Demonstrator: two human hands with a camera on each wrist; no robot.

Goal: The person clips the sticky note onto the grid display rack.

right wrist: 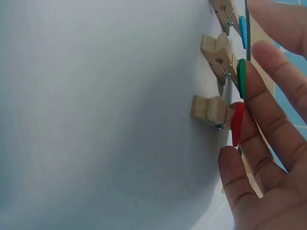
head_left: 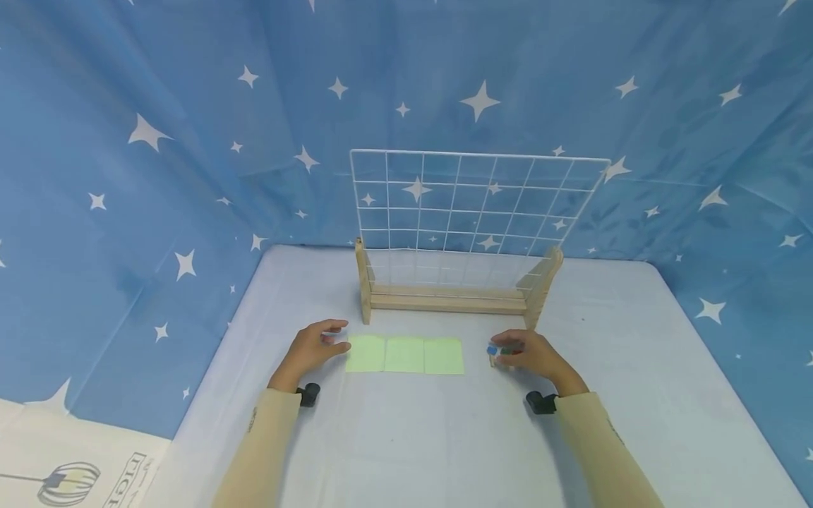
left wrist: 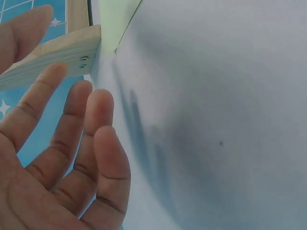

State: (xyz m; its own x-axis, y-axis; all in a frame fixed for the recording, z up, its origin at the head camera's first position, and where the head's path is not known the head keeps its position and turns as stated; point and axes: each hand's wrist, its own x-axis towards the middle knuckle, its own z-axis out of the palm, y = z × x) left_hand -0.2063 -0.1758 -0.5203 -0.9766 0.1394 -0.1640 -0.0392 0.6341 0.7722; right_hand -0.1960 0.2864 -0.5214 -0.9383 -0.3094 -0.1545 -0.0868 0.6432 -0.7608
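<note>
Three wooden clothespins with coloured tops stand on the white table by my right hand (head_left: 530,353): a blue-topped clothespin (right wrist: 243,32), a green-topped clothespin (right wrist: 242,79) and a red-topped clothespin (right wrist: 237,124). The right hand's fingers lie loosely bent beside them; in the right wrist view fingertips come up against the green and red tops, without a visible pinch. My left hand (head_left: 312,351) holds nothing, its fingers loosely bent and spread from the thumb. Its thumb tip is at the left edge of a row of three pale green paper squares (head_left: 404,355).
Behind the paper squares stands a white wire grid (head_left: 470,204) in a wooden base (head_left: 447,303) with two upright side pieces. A blue curtain (head_left: 190,176) with white stars surrounds the table (head_left: 419,437). Printed cloth (head_left: 76,466) shows at the lower left.
</note>
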